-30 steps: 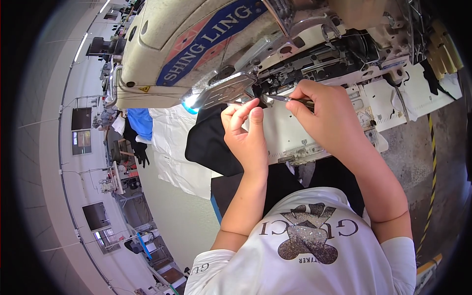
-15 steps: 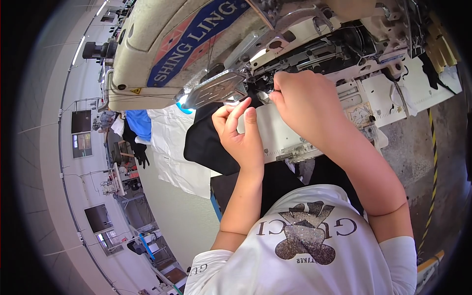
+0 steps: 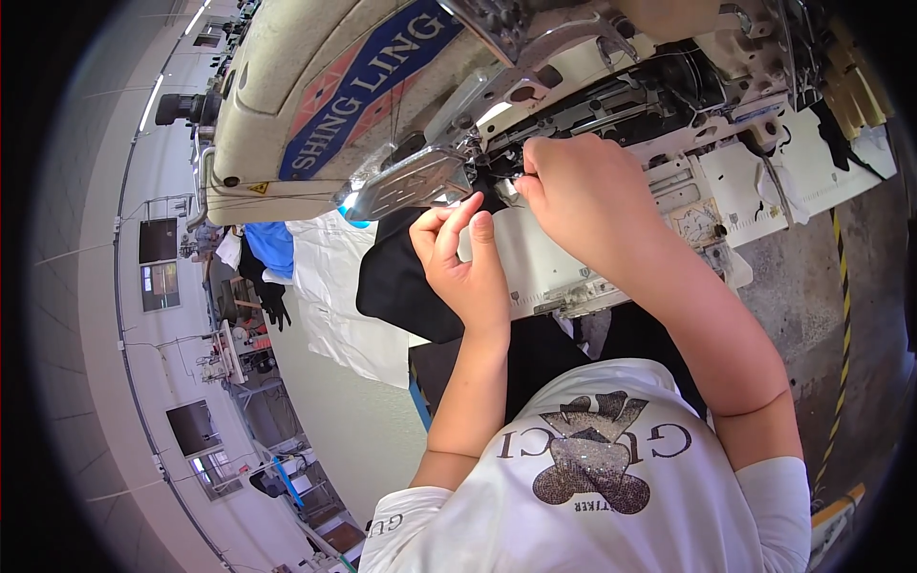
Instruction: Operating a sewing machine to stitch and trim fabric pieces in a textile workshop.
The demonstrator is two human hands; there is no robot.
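A large cream sewing machine head (image 3: 253,72) with a blue label fills the upper left. Under it, beside the clear plastic guard (image 3: 415,181), my left hand (image 3: 465,277) is raised with its index finger stretched toward the needle area and its thumb standing apart. Nothing shows between those fingers. My right hand (image 3: 600,196) is closed in a pinch at the metal parts to the right of the guard. Its own fingers hide whatever it pinches. Black fabric (image 3: 401,272) lies left of my left hand, partly over the machine's white work surface (image 3: 535,258).
Crumpled white fabric (image 3: 349,306) and a blue cloth (image 3: 272,246) lie on the left of the pale table (image 3: 368,435). Metal machine arms and plates (image 3: 521,95) crowd above my hands. At right, a yellow-black floor strip (image 3: 842,286) runs past the white bench.
The view has shifted slightly, so the machine head sits a little farther left and lower. My right hand has moved slightly left in the picture, still pinched; my left hand keeps its pose.
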